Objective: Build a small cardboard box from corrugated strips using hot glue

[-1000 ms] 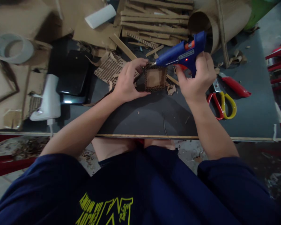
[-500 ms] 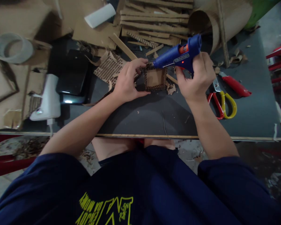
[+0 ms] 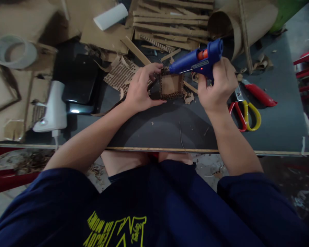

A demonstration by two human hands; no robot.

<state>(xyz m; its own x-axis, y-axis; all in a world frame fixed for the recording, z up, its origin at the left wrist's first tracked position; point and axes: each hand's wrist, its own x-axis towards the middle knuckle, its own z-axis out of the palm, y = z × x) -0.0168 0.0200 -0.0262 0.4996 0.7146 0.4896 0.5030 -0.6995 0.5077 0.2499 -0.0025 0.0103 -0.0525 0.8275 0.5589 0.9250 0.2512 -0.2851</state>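
A small rectangular cardboard tray (image 3: 171, 84) edged with corrugated strips lies on the dark tabletop in front of me. My left hand (image 3: 141, 87) grips its left side, fingers at the far corner and thumb at the near one. My right hand (image 3: 217, 84) is wrapped round the handle of a blue hot glue gun (image 3: 187, 61) with a lit red light. The nozzle points left and meets the tray's far-left corner, close to my left fingertips. Whether glue is coming out is too small to see.
Scissors (image 3: 243, 109) and a red-handled tool (image 3: 260, 94) lie right of my right hand. Cardboard strips (image 3: 172, 25) are stacked behind the tray, beside a cardboard tube (image 3: 249, 27). To the left are a black device (image 3: 79, 80), a white power strip (image 3: 53, 109) and a tape roll (image 3: 14, 51).
My right hand and the glue gun have shifted very slightly to the right, the nozzle staying at the tray's far-left corner. My left hand keeps its grip.
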